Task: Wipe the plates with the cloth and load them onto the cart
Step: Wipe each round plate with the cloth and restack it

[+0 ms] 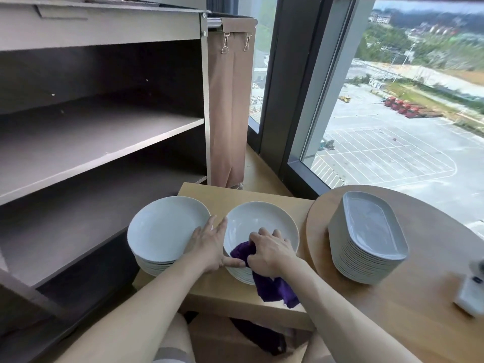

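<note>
Your right hand [269, 254] has its fingers curled round the purple cloth [272, 289] and presses it into the near side of the top plate [262, 221] of the right-hand stack. One end of the cloth hangs over the plate's rim towards you. Your left hand [209, 244] lies flat with its fingers straight and spread, holding nothing. It rests where that stack meets the left stack of round plates [165, 229], with the thumb against the near rim of the plate being wiped. Both stacks sit on the small wooden worktop [235, 195]. A stack of oval plates [372, 226] stands on the round worktop [419, 310] to your right. The cart [99, 142] stands just left of the plates, its shelves bare.
</note>
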A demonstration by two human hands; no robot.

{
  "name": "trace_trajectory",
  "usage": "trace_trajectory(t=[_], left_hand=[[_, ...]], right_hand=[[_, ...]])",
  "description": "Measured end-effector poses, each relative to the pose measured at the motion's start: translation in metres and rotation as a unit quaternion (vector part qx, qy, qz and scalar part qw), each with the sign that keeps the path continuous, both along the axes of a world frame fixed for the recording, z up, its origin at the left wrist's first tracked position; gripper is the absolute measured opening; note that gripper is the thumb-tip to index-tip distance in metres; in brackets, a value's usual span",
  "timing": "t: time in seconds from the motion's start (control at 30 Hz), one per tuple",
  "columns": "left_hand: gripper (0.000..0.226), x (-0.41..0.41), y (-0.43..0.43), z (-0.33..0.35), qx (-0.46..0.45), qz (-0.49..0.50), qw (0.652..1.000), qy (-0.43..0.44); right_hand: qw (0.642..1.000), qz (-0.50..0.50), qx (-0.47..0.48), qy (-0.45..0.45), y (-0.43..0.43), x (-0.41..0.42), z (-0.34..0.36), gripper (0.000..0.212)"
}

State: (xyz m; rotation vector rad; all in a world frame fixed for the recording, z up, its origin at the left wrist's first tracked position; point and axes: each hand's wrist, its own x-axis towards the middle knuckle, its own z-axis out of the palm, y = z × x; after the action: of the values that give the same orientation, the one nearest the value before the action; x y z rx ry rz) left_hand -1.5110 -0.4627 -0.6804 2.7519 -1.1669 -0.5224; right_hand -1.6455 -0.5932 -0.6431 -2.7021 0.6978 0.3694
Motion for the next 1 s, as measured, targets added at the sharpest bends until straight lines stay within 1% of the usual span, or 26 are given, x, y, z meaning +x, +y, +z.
trace_trajectory(t=[0.1,0.17,0.23,0.3,0.37,0.43,0.53,0.63,0.7,0.77,0.83,0.93,1.0], left_hand=[[0.141,-0.001,-0.001,0.004,0.017,-0.013,1.000,-0.004],[0.139,-0.002,-0.002,0.008,0.046,-0.035,0.998,-0.022],[0.137,-0.004,-0.005,0.012,0.094,-0.070,0.989,-0.086],[0.135,-0.011,-0.009,0.016,0.135,-0.094,0.972,-0.170],[0.128,-0.019,-0.010,0.019,0.136,-0.118,0.955,-0.237],[0.118,-0.028,-0.006,0.018,0.100,-0.136,0.947,-0.273],[0.094,-0.040,0.007,0.014,0.039,-0.136,0.952,-0.272],[0.076,-0.051,0.013,0.011,0.047,-0.128,0.962,-0.237],[0.072,-0.054,0.013,0.012,0.058,-0.112,0.973,-0.194],[0.072,-0.055,0.014,0.015,0.070,-0.114,0.976,-0.174],[0.065,-0.057,0.017,0.019,0.083,-0.130,0.972,-0.179],[0.045,-0.056,0.017,0.023,0.096,-0.163,0.958,-0.213],[0.038,-0.055,0.017,0.024,0.108,-0.190,0.946,-0.238]], right_hand=[[1.000,-0.002,0.031,0.003,0.000,0.000,0.004,0.047],[0.999,0.005,0.032,0.008,-0.001,-0.003,0.005,0.048],[1.000,0.010,0.016,0.006,0.000,-0.005,0.004,0.047],[1.000,0.005,-0.010,-0.016,0.004,-0.008,-0.001,0.046],[0.998,-0.009,-0.039,-0.051,0.009,-0.009,-0.007,0.048],[0.994,-0.023,-0.069,-0.084,0.014,-0.008,-0.013,0.050],[0.990,-0.032,-0.079,-0.116,0.014,-0.007,-0.016,0.040],[0.988,-0.037,-0.072,-0.134,0.012,-0.010,-0.015,0.033],[0.986,-0.042,-0.076,-0.144,0.009,-0.015,-0.013,0.030],[0.984,-0.045,-0.083,-0.154,0.008,-0.021,-0.010,0.029],[0.982,-0.044,-0.089,-0.159,0.007,-0.028,-0.006,0.028],[0.981,-0.042,-0.097,-0.164,0.006,-0.041,0.000,0.027],[0.978,-0.051,-0.095,-0.177,0.004,-0.050,0.003,0.027]])
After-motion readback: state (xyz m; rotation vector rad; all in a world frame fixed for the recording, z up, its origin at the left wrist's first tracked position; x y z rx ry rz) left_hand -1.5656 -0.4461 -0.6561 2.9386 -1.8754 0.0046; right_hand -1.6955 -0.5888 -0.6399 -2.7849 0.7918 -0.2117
